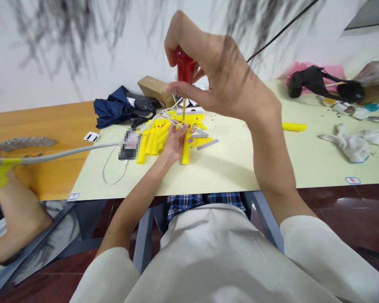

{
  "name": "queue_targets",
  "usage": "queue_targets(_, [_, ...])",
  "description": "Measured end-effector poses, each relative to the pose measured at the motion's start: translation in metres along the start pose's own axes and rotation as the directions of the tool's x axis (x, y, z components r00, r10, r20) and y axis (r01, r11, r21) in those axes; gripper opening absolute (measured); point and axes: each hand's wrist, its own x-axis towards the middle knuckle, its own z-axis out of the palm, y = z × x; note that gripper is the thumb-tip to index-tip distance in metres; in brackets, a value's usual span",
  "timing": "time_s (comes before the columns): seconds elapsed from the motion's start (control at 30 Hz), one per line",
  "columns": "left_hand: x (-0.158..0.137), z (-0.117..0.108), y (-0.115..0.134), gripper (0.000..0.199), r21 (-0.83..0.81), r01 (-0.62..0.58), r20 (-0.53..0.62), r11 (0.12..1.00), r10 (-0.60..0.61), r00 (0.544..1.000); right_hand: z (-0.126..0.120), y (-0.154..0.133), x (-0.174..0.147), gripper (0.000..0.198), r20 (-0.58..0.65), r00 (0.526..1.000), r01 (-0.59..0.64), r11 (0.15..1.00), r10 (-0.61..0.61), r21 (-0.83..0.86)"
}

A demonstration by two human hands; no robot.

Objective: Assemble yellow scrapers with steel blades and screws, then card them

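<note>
Raised close to the camera, my right hand (pixel 221 75) is closed around the red handle of a screwdriver (pixel 185 69). The shaft points straight down, and its tip meets or nearly meets a yellow plastic scraper (pixel 186 149). My left hand (pixel 176 143) grips that scraper near its head, with the handle toward me. Beside my left hand lies a pile of yellow scrapers (pixel 151 141). Thin metal blades (pixel 207 144) rest just to its right. Whether a screw sits under the tip is too small to tell.
A phone (pixel 129 145) with a white cable lies left of the pile. Behind are a dark blue umbrella (pixel 112 105) and a cardboard box (pixel 156 89). One yellow handle (pixel 294 126) and crumpled white plastic (pixel 350 143) lie right. Another person's arm (pixel 19 210) is at far left.
</note>
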Motion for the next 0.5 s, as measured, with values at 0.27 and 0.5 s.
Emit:
queue_targets(0.27, [0.0004, -0.0017, 0.0008, 0.049, -0.032, 0.009, -0.018, 0.999, -0.01, 1.0, 0.0002, 0.0021, 0.0011, 0.031, 0.04, 0.998, -0.044, 0.999, 0.042, 0.032])
queue_targets(0.5, [0.0007, -0.0028, -0.0022, 0.05, -0.028, 0.02, -0.01, 0.999, -0.021, 1.0, -0.0004, 0.0078, -0.0041, 0.029, 0.025, 0.999, -0.025, 1.0, 0.025, -0.006])
